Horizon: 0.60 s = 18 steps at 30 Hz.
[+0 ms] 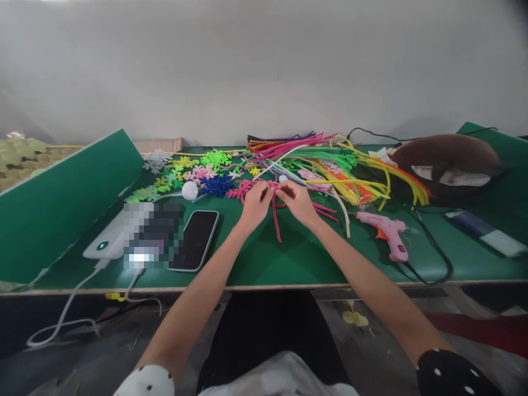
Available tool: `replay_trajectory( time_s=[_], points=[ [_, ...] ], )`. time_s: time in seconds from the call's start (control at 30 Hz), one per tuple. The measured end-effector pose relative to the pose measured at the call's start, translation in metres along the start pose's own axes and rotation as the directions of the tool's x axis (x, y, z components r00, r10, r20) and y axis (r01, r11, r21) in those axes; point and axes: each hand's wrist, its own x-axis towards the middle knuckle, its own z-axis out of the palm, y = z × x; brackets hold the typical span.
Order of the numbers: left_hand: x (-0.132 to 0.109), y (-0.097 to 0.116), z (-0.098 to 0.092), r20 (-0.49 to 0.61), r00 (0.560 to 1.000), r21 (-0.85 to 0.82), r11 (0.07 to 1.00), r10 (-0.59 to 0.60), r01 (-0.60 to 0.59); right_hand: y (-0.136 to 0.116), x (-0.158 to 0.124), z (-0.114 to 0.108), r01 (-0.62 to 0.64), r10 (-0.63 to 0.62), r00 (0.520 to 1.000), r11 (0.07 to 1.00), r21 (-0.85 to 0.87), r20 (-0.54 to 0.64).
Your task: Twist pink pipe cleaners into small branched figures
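My left hand (256, 202) and my right hand (297, 201) meet above the middle of the green table, fingertips pinched close together. Between them they grip a pink pipe cleaner (276, 220), one end of which hangs down toward me. More pink fuzzy stems stick out to the right, under my right hand. Left of my left hand lies a pink snowflake shape (239, 191), partly covered by the fingers. How the stems are joined at my fingertips is too small to make out.
Several colored snowflake shapes (216, 159) lie at the back left. Bundles of pipe cleaners (297, 151) stretch behind my hands. A pink glue gun (385, 234) with a black cord lies right; a phone (194, 241) and a white power bank (117, 234) lie left. Green side panels (74, 203) edge the table.
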Motion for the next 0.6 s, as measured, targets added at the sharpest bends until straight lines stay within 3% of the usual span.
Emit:
replay_trajectory(
  time_s=[0.17, 0.27, 0.33, 0.43, 0.5, 0.6],
  points=[
    [-0.005, -0.002, 0.001, 0.007, 0.979, 0.258, 0.946, 0.202, -0.197, 0.0, 0.0, 0.008, -0.169, 0.184, 0.983, 0.922, 0.348, -0.011],
    [-0.007, -0.002, 0.003, 0.021, 0.971, 0.354, 0.906, 0.239, -0.231, 0.001, 0.0, 0.011, -0.235, 0.26, 0.965, 0.858, 0.457, 0.008],
    [-0.007, -0.001, 0.004, 0.041, 0.975, 0.353, 0.91, 0.219, -0.219, 0.001, 0.001, 0.009, -0.242, 0.266, 0.964, 0.862, 0.444, 0.01],
    [-0.004, 0.002, 0.001, 0.115, 0.988, 0.27, 0.954, 0.099, -0.127, 0.002, 0.003, 0.002, -0.213, 0.215, 0.976, 0.928, 0.307, 0.028],
    [-0.001, 0.003, -0.003, 0.222, 0.974, 0.178, 0.984, -0.04, 0.0, 0.001, 0.005, -0.006, -0.169, 0.154, 0.983, 0.973, 0.161, 0.098],
    [0.001, 0.001, -0.009, 0.429, 0.87, 0.032, 0.966, -0.244, 0.255, 0.0, 0.006, -0.016, -0.061, 0.071, 0.97, 0.997, -0.049, 0.231]
  ],
)
